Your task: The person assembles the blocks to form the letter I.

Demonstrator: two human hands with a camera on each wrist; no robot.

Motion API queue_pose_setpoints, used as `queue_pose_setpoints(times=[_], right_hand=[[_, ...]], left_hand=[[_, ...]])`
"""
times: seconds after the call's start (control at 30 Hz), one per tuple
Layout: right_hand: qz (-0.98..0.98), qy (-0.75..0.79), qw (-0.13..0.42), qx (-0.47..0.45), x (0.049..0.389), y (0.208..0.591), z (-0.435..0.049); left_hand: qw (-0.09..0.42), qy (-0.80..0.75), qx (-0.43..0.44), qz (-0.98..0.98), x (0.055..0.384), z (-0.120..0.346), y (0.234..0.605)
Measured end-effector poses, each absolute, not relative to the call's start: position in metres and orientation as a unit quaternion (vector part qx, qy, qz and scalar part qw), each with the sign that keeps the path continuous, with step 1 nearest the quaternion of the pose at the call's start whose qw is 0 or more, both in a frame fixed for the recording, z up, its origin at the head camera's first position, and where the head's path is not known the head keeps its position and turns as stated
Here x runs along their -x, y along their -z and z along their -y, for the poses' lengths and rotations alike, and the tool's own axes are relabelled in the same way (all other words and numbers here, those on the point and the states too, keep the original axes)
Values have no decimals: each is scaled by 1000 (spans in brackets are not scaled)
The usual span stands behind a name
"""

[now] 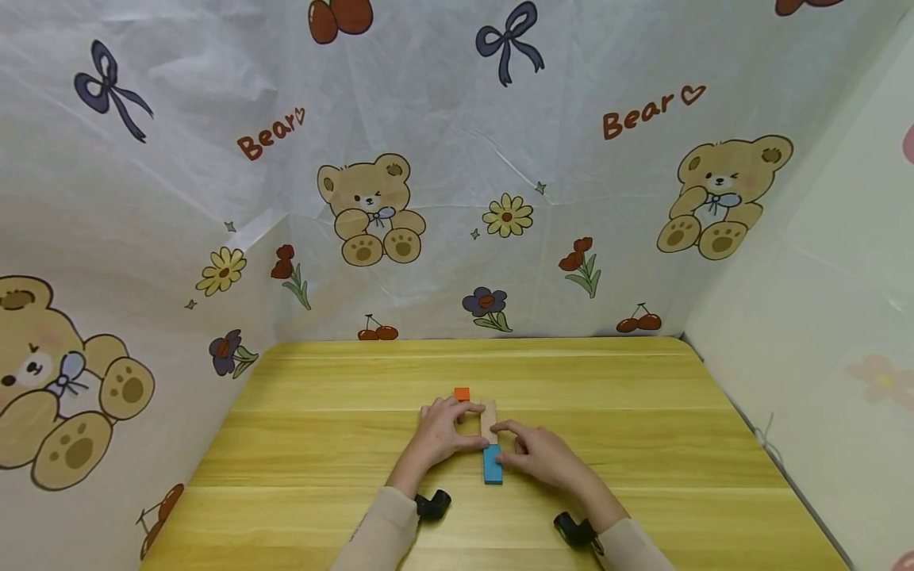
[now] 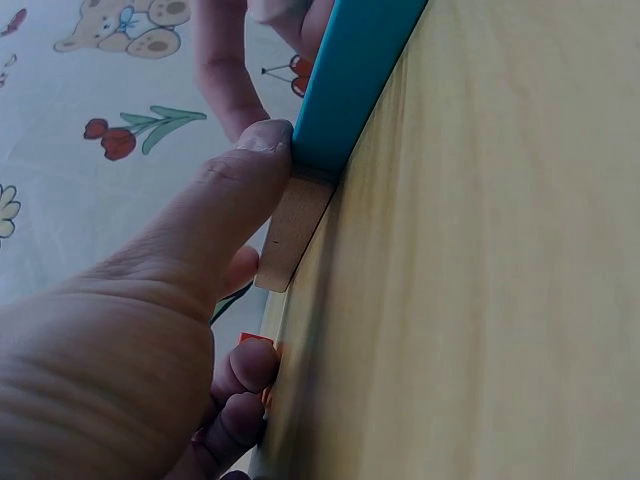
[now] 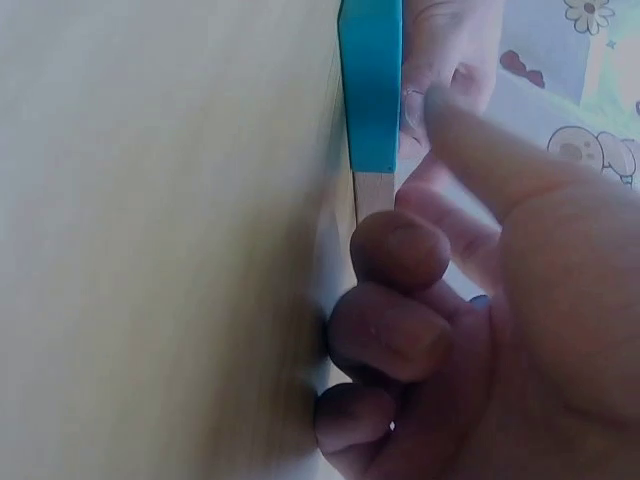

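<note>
Looking down at the wooden table (image 1: 607,388), we note a plain block (image 1: 489,420) lying near the middle, with a blue block (image 1: 493,468) at its six o'clock, the two in line, end to end. An orange block (image 1: 462,393) sits apart, between ten and eleven o'clock from the plain one, just by the left fingers.

Left hand (image 1: 439,434), at nine o'clock: thumb and forefinger spread in a wide curve, touching rather than clasping. We see the forefinger at the plain block's far end, the thumb at the seam with the blue.

Right hand (image 1: 546,458), at four o'clock: thumb and forefinger likewise parted, forefinger on the plain block, thumb against the blue; remaining fingers loosely curled. We cannot tell how firmly either hand presses.

Toward twelve o'clock hangs a white cloth (image 1: 443,103) printed with bears.
</note>
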State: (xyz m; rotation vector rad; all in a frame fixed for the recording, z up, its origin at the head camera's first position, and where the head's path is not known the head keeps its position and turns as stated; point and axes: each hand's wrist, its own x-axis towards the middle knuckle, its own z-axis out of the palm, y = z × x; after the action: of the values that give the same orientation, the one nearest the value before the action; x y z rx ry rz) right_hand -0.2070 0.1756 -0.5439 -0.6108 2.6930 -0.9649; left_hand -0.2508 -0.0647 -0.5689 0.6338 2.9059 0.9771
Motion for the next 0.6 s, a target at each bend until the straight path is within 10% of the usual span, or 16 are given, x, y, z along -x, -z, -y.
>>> queue_pose_setpoints(times=[0.6], right_hand=[[-936, 288, 88, 180, 211, 545, -170]], left_hand=[[15, -303, -203, -931, 250, 64, 568]])
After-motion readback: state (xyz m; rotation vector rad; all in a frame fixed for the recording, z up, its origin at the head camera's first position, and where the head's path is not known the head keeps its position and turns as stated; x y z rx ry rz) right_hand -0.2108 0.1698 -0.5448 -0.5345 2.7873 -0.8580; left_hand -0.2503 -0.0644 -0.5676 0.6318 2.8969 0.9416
